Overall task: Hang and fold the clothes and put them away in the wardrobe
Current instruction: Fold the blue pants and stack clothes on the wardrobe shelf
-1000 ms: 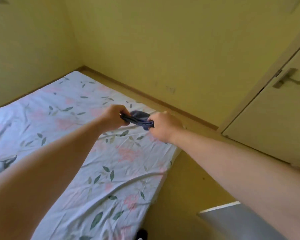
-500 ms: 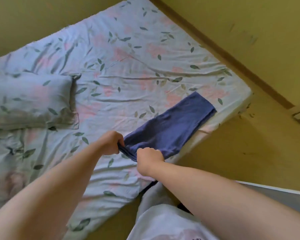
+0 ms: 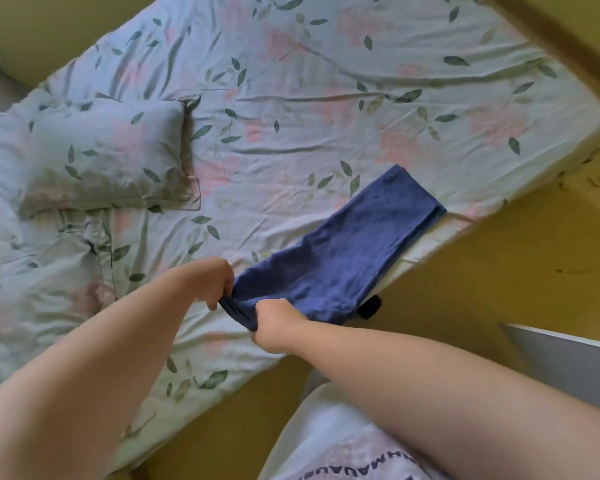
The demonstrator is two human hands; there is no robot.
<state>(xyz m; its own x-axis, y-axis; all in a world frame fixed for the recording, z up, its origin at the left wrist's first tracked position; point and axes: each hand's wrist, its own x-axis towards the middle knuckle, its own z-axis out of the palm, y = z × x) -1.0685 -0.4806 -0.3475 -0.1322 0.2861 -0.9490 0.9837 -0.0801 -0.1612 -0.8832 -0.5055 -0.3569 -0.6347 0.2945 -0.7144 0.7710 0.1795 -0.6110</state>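
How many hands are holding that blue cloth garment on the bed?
2. The left hand grips the near end of the blue cloth garment; the right hand grips the same end beside it. None hidden.

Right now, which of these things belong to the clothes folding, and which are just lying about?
In the job: blue cloth, gripped at its near end by the left hand and right hand; bed it lies on.
Lying about: pillow, black thing by the bed's edge.
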